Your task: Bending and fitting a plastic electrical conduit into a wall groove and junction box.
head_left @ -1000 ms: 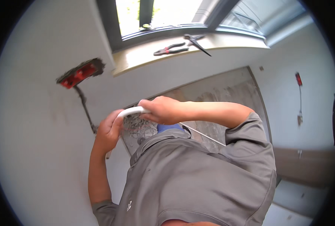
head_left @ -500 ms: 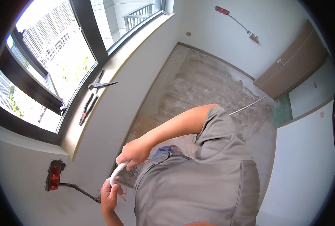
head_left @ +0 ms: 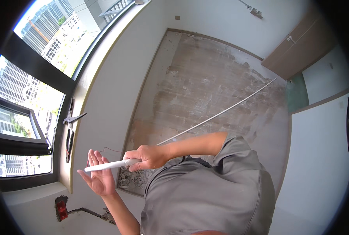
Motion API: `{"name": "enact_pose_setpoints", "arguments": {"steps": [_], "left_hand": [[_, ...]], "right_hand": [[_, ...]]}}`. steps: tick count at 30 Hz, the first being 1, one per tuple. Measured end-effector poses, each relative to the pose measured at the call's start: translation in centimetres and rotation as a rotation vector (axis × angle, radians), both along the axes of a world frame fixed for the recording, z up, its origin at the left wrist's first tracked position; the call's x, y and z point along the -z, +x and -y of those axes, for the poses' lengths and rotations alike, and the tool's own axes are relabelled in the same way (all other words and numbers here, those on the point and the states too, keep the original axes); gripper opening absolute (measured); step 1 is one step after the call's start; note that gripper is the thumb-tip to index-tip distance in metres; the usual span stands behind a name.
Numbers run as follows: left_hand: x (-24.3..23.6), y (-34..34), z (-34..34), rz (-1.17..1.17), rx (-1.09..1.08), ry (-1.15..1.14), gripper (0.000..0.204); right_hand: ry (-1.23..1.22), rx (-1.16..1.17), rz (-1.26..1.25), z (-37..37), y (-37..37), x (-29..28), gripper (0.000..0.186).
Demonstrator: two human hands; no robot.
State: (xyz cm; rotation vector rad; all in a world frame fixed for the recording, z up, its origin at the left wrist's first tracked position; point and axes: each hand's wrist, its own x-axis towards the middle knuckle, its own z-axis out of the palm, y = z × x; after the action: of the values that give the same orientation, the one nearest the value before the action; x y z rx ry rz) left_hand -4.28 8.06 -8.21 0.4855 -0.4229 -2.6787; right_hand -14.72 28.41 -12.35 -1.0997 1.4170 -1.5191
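Observation:
My right hand [head_left: 145, 157] is closed around a white plastic pipe [head_left: 111, 165], whose end points left. My left hand [head_left: 100, 176] is open, palm up with fingers spread, under and beside that pipe end. Whether the palm touches the pipe I cannot tell. Beyond my right forearm a long thin white pipe [head_left: 221, 112] runs slantwise over the floor to the far right. My right hand and forearm hide whether it is one piece with the held part. A thin red wire [head_left: 111, 148] loops behind my left fingers.
Two pairs of pliers [head_left: 70, 133] lie on the window sill [head_left: 86, 84] at left, by an open window. Below it a red wall box [head_left: 61, 210] sits in a chiselled hole with a groove. Rubble [head_left: 131, 181] lies by the wall. A brown door [head_left: 296, 43] stands far right.
The curved stretch of pipe between my hands now looks straight. My left hand has let go and opened. Both hands are higher against the sill, and the view has shifted.

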Motion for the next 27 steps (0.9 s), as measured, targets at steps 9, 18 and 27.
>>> {"name": "enact_pose_setpoints", "arguments": {"steps": [9, 18, 27], "left_hand": [[-0.7, -11.3, -6.1, -0.369, 0.460, -0.020, 0.038], [0.3, -22.4, -12.4, 0.015, 0.654, -0.855, 0.015], [5.7, -37.7, -16.3, -0.007, 0.654, -0.564, 0.016]], "right_hand": [[0.273, 0.185, -0.335, -15.0, -9.1, 5.6, 0.020], [0.665, 0.783, -1.237, -27.1, -13.5, 5.2, 0.020], [1.020, 0.857, -1.019, -30.8, -18.4, 3.9, 0.027]]}}
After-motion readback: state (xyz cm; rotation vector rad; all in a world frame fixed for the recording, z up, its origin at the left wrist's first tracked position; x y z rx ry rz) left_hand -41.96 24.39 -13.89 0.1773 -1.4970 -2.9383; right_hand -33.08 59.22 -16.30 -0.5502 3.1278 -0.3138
